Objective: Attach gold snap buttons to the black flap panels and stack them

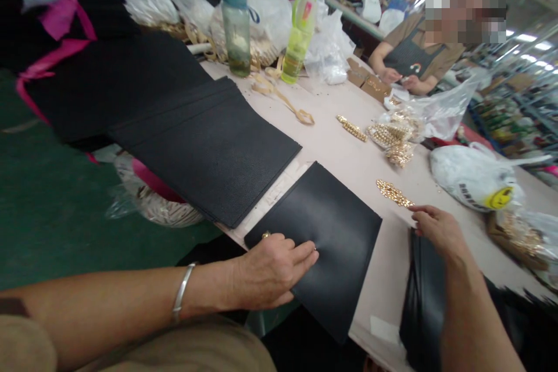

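My left hand (274, 270) is over the near edge of a smooth black sheet (335, 221), its fingers curled together; a small gold-coloured piece shows by the knuckles, and what the fingertips hold is too small to name. At the right, my right hand (436, 229) has its thumb and fingers pinched at the near end of a small pile of gold metal pieces (392, 193). Below that hand lies a stack of black sheets (425, 296). Another stack of black textured sheets (209, 151) lies left of the smooth one.
A blue-lidded bottle (236, 35) and a yellow-green bottle (300, 38) stand at the back. Gold chain pieces (351, 128), bagged gold parts (394, 133) and a white plastic bag (475, 177) lie across the table (322, 119). Opposite is a person (412, 55). Black material fills the upper left.
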Tool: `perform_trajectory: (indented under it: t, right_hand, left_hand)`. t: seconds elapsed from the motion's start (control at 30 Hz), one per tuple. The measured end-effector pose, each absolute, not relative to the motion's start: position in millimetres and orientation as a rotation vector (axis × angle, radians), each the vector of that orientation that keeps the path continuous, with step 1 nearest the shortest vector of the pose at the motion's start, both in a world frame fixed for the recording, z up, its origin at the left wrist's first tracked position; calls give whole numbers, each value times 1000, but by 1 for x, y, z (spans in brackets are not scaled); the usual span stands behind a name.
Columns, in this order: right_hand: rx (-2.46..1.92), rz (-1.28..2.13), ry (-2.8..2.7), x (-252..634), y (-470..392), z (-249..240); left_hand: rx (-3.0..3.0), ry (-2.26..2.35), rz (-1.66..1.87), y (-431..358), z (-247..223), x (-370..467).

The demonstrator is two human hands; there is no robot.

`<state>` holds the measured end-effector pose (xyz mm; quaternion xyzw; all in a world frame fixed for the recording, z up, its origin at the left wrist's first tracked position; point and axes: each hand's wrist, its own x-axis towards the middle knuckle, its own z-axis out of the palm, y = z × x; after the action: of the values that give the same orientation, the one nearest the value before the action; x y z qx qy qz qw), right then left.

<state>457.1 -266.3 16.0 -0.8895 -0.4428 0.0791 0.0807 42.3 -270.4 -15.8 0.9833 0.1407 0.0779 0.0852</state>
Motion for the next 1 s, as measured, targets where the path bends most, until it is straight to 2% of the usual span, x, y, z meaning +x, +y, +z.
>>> perform_trajectory:
  t: [0.17,0.3,0.5,0.73,1.0]
  right_hand:
    - [-1948,993,-896,368,-306,10]
    - [-1748,1271,-774,297,-326,2]
    - [-1749,1231,-958,250,-331,-5]
    - [-1946,1158,-1314,245,-325,-6]
    - [-2086,1217,-1409,241,-309,5]
  left_hand:
    - [2953,416,262,-272,-16,42]
    - [2963,420,266,-272,-14,41]
    - [2955,418,287,-273,-16,39]
    - [2943,410,345,-273,-18,38]
    - [2919,387,366,-272,-21,37]
